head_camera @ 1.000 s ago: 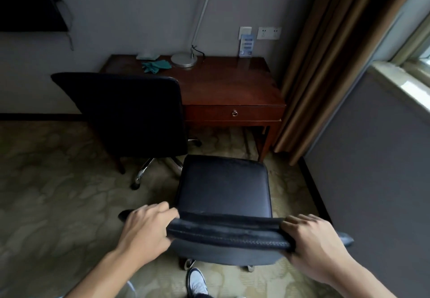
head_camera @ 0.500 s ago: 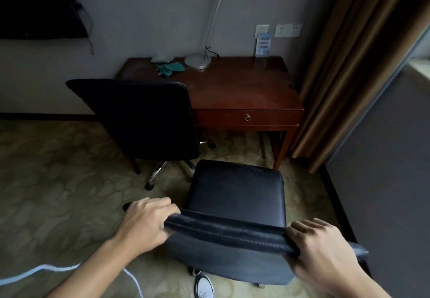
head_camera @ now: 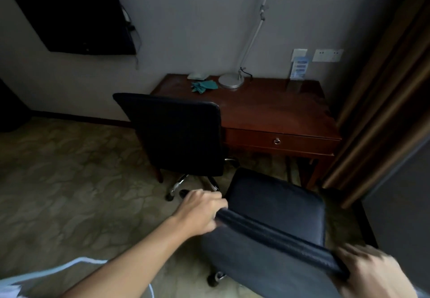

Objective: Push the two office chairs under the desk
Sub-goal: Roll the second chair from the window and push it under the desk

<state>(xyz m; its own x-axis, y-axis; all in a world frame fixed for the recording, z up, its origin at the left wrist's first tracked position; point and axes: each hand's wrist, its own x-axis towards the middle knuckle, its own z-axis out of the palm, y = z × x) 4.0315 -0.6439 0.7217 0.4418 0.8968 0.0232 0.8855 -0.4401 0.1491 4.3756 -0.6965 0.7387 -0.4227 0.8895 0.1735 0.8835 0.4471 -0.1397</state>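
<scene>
A dark red wooden desk with one drawer stands against the far wall. One black office chair sits at the desk's left part, its back toward me and its seat hidden. A second black office chair stands nearer me, in front of the desk's right half, its seat short of the desk edge. My left hand grips the left end of its backrest top. My right hand, blurred at the lower right, grips the right end.
On the desk lie a lamp base, a green cloth, and a blue card stand. Brown curtains hang right of the desk. A dark grey wall panel borders the right side. Patterned carpet spreads to the left.
The view has swung left and tilted. The near chair has rolled forward toward the desk and now sits angled to the right. Both hands keep their grip on its backrest.
</scene>
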